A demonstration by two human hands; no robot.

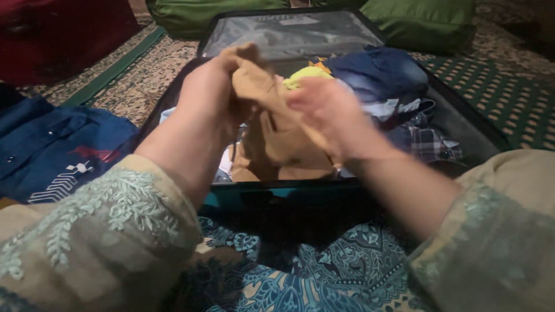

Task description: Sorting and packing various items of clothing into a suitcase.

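A tan garment [277, 138] hangs over an open dark suitcase [468, 124], and both of my hands grip its upper part. My left hand [211, 95] bunches the cloth at the top left. My right hand [326, 110], blurred, pinches the cloth's right edge. The garment's lower end rests inside the case. Folded blue jeans [384, 72], a yellow piece of clothing [306, 73] and a checked cloth [430, 144] lie packed in the case behind and to the right.
A dark blue shirt [52, 147] lies on the patterned carpet [144, 75] at the left. Green cushions [422, 20] sit behind the case, a red object [63, 32] at the far left. Blue patterned fabric [289, 271] covers my lap.
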